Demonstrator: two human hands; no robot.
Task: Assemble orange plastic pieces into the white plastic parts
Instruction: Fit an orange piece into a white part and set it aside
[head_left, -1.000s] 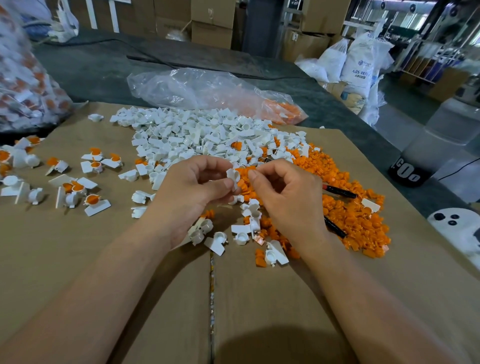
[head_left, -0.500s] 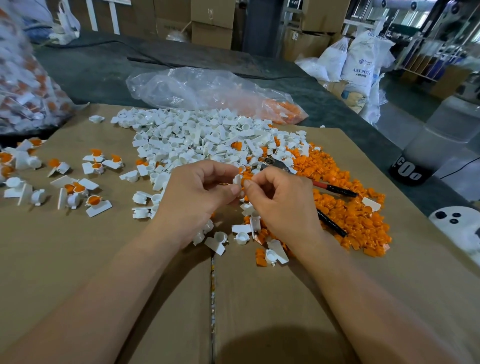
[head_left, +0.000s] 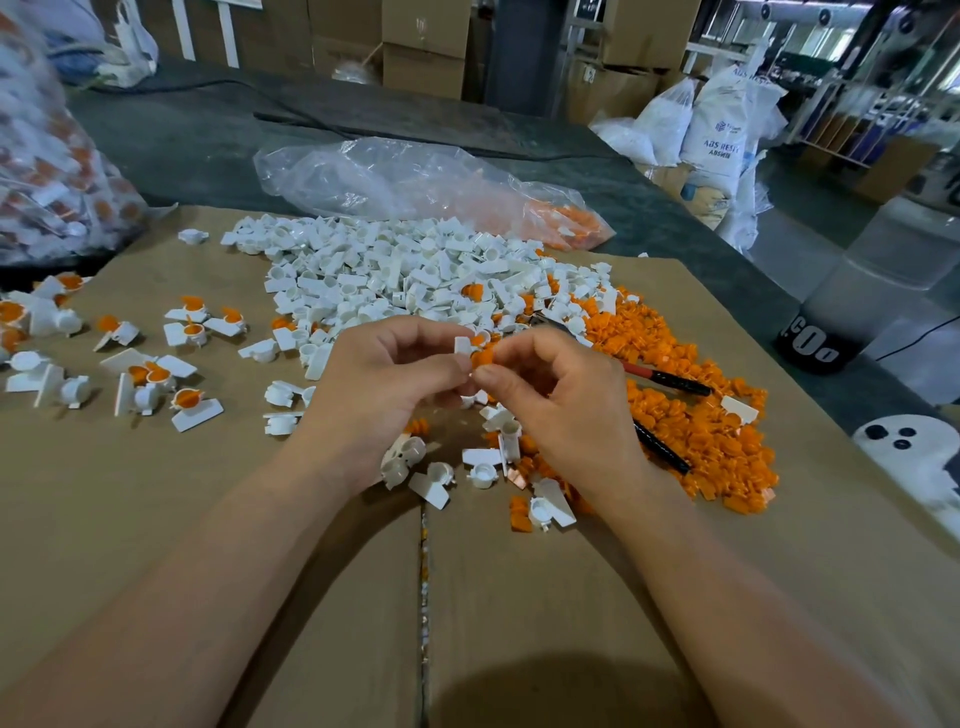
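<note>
orange piece (head_left: 483, 357) brought up to the white part (head_left: 462, 345)

since a second ago the hands have drawn together and orange now shows between the fingertips; the cardboard sheet (head_left: 156, 519) carries the white pile (head_left: 415, 275) at the far middle, the orange pile (head_left: 696, 421) to the right, finished pieces (head_left: 150, 376) to the left; above it the left hand (head_left: 384, 395) pinches the white part, the right hand (head_left: 561, 410) pinches the orange piece, touching it; the step looks like seating the insert; next calls for a square push home, though the socket is hidden

Open cardboard sheet (head_left: 260, 545) nearest the person; white heap (head_left: 395, 275) ahead, orange heap (head_left: 696, 421) and pliers (head_left: 670, 382) right, bag (head_left: 395, 176) beyond.
</note>
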